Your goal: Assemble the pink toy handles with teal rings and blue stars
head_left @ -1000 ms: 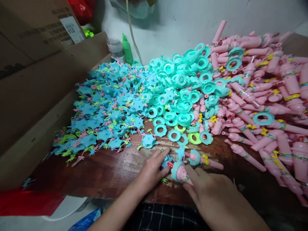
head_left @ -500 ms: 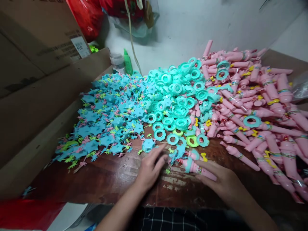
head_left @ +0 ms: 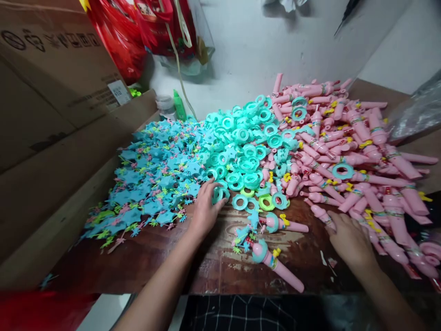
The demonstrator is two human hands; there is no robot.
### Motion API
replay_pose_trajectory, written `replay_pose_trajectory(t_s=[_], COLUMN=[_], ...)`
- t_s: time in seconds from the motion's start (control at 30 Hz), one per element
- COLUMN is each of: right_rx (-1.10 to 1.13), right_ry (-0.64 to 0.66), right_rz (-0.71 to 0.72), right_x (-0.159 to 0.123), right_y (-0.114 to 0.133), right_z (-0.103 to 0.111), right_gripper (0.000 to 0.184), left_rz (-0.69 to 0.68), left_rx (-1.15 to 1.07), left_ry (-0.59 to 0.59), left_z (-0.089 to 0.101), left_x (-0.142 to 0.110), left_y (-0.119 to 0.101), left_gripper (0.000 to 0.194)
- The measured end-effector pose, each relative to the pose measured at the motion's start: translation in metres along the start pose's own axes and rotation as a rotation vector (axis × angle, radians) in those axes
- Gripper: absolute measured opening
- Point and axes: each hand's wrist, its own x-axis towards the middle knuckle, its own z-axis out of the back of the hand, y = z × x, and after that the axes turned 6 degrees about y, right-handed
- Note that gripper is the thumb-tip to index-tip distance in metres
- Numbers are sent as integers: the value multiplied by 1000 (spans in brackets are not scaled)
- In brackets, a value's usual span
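My left hand (head_left: 206,207) is at the near edge of the teal ring pile, thumb and fingers apart over a teal scalloped ring (head_left: 220,195). My right hand (head_left: 349,236) is closed over the lower end of a pink plastic toy wand (head_left: 321,213) at the edge of the pink pile; its fingertips are partly hidden. Between my hands lie two assembled wands, a farther one (head_left: 292,225) and a nearer one (head_left: 284,273). Each has a teal ring, a yellow bow-like piece and a blue star piece at its tip.
Blue star pieces with small pink and green bits (head_left: 148,179) are heaped at left, teal rings (head_left: 241,135) in the middle, pink wands (head_left: 358,151) at right. A cardboard box (head_left: 51,69) stands at left. Red bags (head_left: 120,41) hang by the wall near a green bottle (head_left: 179,105).
Both hands have moved apart from the assembled wands, which now lie on the table. My left hand went up to the teal rings, my right hand right to a pink wand.
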Motion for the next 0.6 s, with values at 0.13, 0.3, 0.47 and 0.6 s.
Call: replay_pose_trajectory(t_s=[0.13, 0.3, 0.47, 0.6], right_rx=[283, 753, 953, 1519], right_ry=[-31, 276, 488, 1176], right_rz=[3, 293, 287, -100], right_x=[-19, -70, -98, -102], right_y=[34, 134, 186, 188], right_z=[22, 69, 72, 79], right_gripper=[60, 50, 55, 80], left_rz=[122, 404, 425, 305], left_rx=[-239, -1232, -1544, -1505], left_ry=[-146, -78, 161, 401], left_z=[16, -1, -21, -6], left_x=[-11, -37, -75, -90], left_y=[-20, -71, -105, -104], left_gripper=[42, 44, 55, 64])
